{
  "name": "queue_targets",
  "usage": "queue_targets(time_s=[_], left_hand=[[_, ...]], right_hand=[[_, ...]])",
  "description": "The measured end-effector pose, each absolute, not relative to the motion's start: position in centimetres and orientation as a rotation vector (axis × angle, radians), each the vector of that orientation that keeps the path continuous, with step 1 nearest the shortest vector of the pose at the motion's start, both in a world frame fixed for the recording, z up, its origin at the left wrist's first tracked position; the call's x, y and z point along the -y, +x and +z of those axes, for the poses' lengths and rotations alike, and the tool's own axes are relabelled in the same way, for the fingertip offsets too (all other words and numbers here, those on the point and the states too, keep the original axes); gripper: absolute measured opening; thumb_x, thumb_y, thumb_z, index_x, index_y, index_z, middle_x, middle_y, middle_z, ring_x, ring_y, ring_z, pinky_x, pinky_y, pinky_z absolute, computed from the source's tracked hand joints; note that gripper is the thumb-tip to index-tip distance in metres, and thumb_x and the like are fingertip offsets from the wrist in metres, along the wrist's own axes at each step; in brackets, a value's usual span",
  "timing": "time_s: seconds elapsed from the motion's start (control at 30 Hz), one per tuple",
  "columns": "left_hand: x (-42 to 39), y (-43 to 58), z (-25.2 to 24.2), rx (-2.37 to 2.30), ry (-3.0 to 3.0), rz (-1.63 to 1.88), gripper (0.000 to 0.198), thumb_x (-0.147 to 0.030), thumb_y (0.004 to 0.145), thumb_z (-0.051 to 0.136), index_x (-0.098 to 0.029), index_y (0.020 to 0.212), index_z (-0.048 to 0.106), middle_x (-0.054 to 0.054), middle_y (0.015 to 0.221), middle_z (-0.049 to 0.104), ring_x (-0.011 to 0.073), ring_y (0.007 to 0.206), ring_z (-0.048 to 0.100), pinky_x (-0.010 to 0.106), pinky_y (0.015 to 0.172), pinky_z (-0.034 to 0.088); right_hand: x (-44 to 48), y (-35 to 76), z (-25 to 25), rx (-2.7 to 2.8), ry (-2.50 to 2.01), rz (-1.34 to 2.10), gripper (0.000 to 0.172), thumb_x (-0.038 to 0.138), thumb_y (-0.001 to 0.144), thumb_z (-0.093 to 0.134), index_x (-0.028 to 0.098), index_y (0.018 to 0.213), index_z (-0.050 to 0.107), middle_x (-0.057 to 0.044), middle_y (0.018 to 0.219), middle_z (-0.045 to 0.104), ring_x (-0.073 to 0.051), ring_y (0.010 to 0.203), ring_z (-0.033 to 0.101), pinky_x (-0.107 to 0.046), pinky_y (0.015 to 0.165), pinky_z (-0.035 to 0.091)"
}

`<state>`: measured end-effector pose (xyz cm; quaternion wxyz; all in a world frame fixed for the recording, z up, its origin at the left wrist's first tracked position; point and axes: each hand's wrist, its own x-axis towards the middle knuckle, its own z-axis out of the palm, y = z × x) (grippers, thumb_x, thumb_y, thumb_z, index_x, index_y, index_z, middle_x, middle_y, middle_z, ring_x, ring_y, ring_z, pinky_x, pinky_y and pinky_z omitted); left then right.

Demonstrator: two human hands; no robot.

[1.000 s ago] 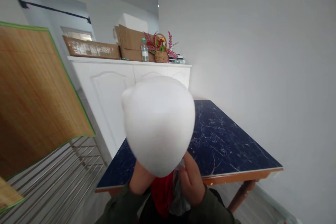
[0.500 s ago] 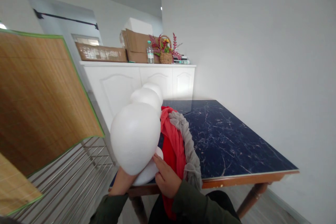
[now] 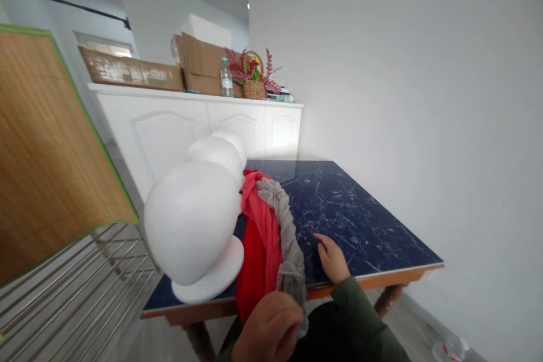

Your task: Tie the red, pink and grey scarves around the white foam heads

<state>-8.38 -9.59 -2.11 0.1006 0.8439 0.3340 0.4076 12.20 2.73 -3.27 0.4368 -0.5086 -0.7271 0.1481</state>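
Note:
My left hand (image 3: 269, 328) is at the bottom, in front of the scarves' lower ends. Its fingers are curled in; whatever they may hold is hidden. My right hand (image 3: 333, 260) is over the table's front edge, index finger stretched out, with nothing seen in it. Between the hands hangs a twisted grey scarf (image 3: 285, 229). Beside it a coral-red scarf (image 3: 263, 218) and a deeper red cloth (image 3: 249, 263) drape over the edge. To the left stands a white foam mannequin head (image 3: 193, 220) on a round base, apart from both hands, with two more white heads (image 3: 218, 153) behind.
The dark blue marbled table (image 3: 352, 215) has a wooden edge. At left are a metal rack (image 3: 106, 277) and a bamboo mat (image 3: 51, 153). A white cabinet (image 3: 169, 124) behind bears cardboard boxes (image 3: 203, 62), a bottle (image 3: 226, 79) and a flower basket (image 3: 253, 89).
Both hands have left the nearest foam head. My left hand has moved right and down before the scarves; my right hand has gone right, to the table edge. The view has shifted right.

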Motion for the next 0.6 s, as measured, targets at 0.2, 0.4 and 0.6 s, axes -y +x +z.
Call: queue_targets(time_s=[0.2, 0.4, 0.6], left_hand=[[0.0, 0.7, 1.8, -1.168, 2.301, 0.995, 0.032, -0.024, 0.076, 0.047, -0.023, 0.107, 0.056, 0.008, 0.117, 0.056, 0.024, 0.113, 0.047, 0.041, 0.101, 0.035], [-2.6, 1.0, -2.7, -1.266, 2.303, 0.953, 0.034, -0.029, 0.079, 0.047, -0.017, 0.109, 0.056, 0.01, 0.121, 0.054, 0.0239, 0.119, 0.042, 0.043, 0.106, 0.027], [-2.4, 0.9, -2.8, -1.286, 2.327, 0.936, 0.034, -0.029, 0.08, 0.046, -0.017, 0.11, 0.055, 0.008, 0.122, 0.053, 0.0214, 0.119, 0.042, 0.041, 0.106, 0.027]], right_hand=[[-2.7, 11.4, -5.3, 2.091, -1.139, 0.286, 0.034, 0.013, 0.075, 0.047, 0.022, 0.104, 0.062, -0.006, 0.11, 0.061, -0.024, 0.111, 0.049, -0.039, 0.099, 0.034], [-3.3, 11.3, -6.6, 2.263, -1.205, 0.032, 0.05, 0.009, 0.074, 0.047, 0.018, 0.122, 0.048, -0.009, 0.122, 0.053, -0.026, 0.114, 0.046, -0.043, 0.101, 0.03], [-3.8, 11.0, -8.0, 2.253, -1.486, -0.16, 0.043, 0.01, 0.08, 0.041, 0.02, 0.122, 0.049, -0.008, 0.118, 0.056, -0.022, 0.109, 0.05, -0.04, 0.097, 0.035]])
